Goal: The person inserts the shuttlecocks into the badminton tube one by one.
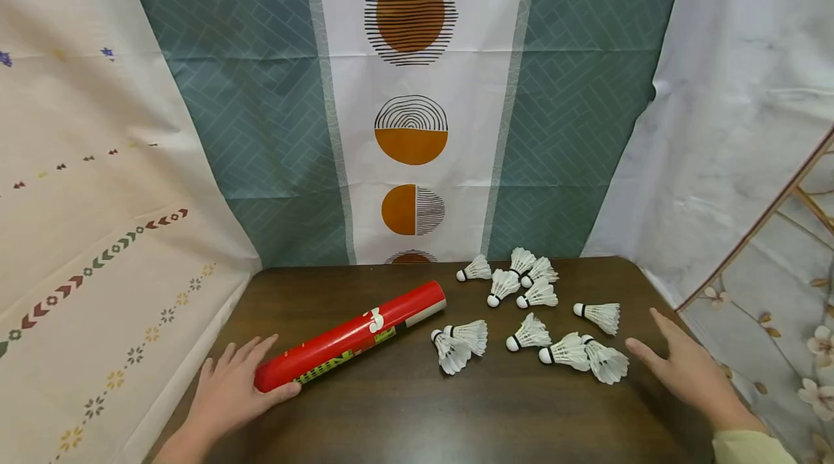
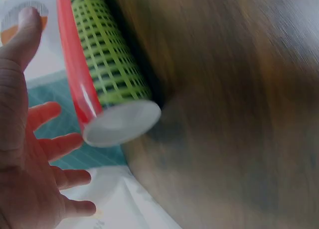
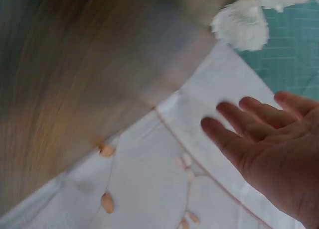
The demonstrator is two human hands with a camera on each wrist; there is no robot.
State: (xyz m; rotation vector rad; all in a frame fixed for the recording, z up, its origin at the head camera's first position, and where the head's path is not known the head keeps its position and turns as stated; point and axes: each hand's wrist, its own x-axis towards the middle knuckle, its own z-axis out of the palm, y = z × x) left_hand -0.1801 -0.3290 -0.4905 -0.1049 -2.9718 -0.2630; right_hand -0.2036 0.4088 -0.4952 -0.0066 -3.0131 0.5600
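A red shuttlecock tube [image 1: 352, 337] with a green-and-black patterned panel lies slanted across the left half of the table. My left hand [image 1: 231, 391] is spread around its near end, thumb and fingers apart. The left wrist view has the tube's pale round end [image 2: 122, 124] beside the extended fingers. At the right side, my right hand [image 1: 691, 370] hovers with thumb and fingers spread, holding nothing. Nearest to it is a white feather shuttlecock [image 1: 607, 363], whose skirt also appears as a white shuttlecock [image 3: 241, 25] at the top of the right wrist view.
Several more shuttlecocks lie scattered: a pair [image 1: 452, 354] beside the tube, a group [image 1: 502, 284] at the back, others at centre right. The dark wooden table [image 1: 391, 413] meets a hanging patterned cloth [image 1: 417, 218] behind and pale cloths at both sides.
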